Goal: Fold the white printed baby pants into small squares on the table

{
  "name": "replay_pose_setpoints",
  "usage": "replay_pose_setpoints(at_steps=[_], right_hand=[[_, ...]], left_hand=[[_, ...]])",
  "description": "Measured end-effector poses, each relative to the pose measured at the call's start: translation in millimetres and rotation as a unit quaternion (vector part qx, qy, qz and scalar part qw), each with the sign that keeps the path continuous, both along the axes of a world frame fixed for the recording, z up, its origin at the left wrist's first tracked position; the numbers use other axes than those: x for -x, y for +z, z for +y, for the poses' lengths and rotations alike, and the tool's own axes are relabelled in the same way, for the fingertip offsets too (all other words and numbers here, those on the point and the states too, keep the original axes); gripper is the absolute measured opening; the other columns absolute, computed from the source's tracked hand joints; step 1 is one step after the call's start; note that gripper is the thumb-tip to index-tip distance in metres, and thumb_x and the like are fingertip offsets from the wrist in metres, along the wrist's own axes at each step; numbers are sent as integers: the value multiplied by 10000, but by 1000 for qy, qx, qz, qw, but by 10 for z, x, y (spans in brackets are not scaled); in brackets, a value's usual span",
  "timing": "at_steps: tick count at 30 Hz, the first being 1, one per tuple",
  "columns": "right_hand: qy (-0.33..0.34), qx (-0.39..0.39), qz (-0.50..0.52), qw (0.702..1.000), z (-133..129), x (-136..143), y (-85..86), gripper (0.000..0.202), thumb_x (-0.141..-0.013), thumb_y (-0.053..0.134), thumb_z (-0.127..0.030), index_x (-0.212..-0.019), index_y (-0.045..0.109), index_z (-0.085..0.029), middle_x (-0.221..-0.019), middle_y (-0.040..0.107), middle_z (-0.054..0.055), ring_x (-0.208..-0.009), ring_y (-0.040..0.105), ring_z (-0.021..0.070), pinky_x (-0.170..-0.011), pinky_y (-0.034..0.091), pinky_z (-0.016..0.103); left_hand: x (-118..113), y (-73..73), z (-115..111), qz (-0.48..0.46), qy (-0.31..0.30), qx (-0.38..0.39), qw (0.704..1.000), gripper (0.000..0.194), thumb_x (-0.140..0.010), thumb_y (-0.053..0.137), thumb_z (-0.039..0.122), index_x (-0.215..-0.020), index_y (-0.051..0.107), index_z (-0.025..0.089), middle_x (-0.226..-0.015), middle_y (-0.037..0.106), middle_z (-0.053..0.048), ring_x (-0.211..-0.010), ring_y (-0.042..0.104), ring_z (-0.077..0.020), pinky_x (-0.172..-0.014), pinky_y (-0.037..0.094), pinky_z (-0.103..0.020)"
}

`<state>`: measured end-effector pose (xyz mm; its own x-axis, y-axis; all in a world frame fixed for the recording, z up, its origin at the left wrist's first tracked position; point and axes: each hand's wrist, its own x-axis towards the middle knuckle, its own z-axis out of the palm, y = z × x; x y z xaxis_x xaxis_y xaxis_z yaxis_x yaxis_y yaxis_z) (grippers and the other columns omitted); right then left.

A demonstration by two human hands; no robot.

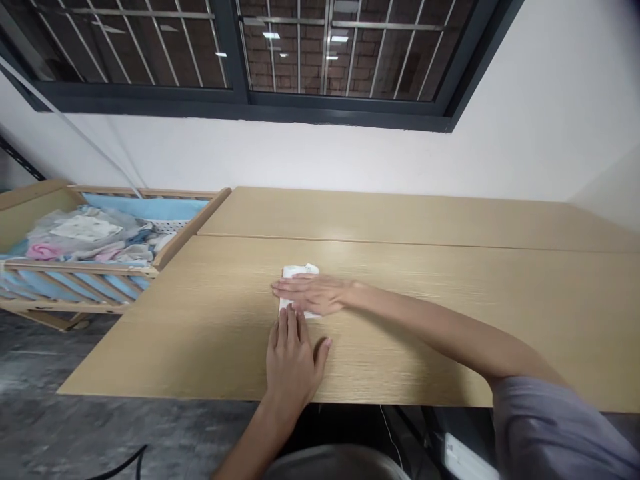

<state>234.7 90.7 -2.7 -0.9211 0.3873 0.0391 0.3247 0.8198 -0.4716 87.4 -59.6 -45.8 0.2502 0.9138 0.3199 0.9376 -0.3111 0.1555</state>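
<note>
A small white folded item (301, 269), which looks like a folded diaper, lies flat on the light wooden table (430, 293). My right hand (320, 293) reaches in from the right and rests across its middle, fingers stretched out and pointing left, slightly blurred. At the item's near edge lie the fingertips of my left hand (291, 363), palm down, fingers straight and thumb apart. Both hands are open, and neither grips anything. Much of the white item is hidden under my right hand.
Left of the table stands a wooden crib (170, 247) holding clothes and a clear plastic bag (90, 227). A white wall and a barred window (345, 110) are behind. Below the table's front edge are a white cable (393, 433) and a white object (467, 459).
</note>
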Motion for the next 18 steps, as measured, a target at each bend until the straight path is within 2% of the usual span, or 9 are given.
replay_pose_setpoints(at_steps=[4, 8, 10, 12, 15, 18], right_hand=[[-67, 15, 24, 997, 353, -86, 4, 543, -1042, 469, -374, -1569, 376, -277, -1653, 278, 14, -1549, 214, 202, -1290, 90, 427], [-89, 17, 21, 996, 489, -117, -43, 565, -1052, 432, -429, -1580, 355, -244, -1667, 240, 32, -1554, 197, 204, -1289, 90, 421], [-100, 16, 24, 995, 484, -140, -62, 592, -1057, 393, -477, -1593, 325, -236, -1675, 226, 41, -1556, 191, 213, -1285, 102, 426], [-145, 2, 51, 988, 469, -183, -59, 624, -1056, 361, -518, -1602, 301, -221, -1676, 235, 73, -1555, 199, 238, -1273, 133, 455], [-245, -45, 120, 961, 451, -247, -27, 615, -1041, 416, -514, -1547, 404, -165, -1585, 408, 163, -1480, 349, 283, -1216, 249, 481], [-293, -39, 146, 944, 418, -240, -16, 455, -981, 571, -441, -1304, 638, -127, -1265, 643, 162, -1176, 589, 249, -1033, 437, 392]], left_hand=[[-6, 13, 4, 6, 10, 6, 1000, 682, -971, 452, 528, -1459, 500, 54, -1536, 450, -267, -1437, 428, -406, -1123, 423, -541], [-12, 50, 20, 16, 15, 9, 1000, 630, -976, 472, 472, -1422, 527, 29, -1530, 455, -278, -1434, 433, -397, -1131, 414, -513], [52, 141, 78, 2, 5, 18, 1000, 554, -989, 460, 443, -1370, 572, 58, -1482, 525, -256, -1391, 490, -370, -1119, 420, -487], [175, 282, 174, -12, 5, 33, 999, 463, -1016, 404, 425, -1249, 642, 104, -1329, 651, -217, -1265, 593, -329, -1066, 449, -454], [382, 505, 347, 5, 86, 42, 995, 460, -1030, 335, 423, -1096, 664, 107, -1102, 715, -194, -1072, 655, -319, -947, 481, -433], [460, 617, 522, 39, 165, 72, 983, 517, -1011, 330, 460, -1084, 650, 60, -1084, 703, -240, -1059, 650, -370, -881, 484, -448]])
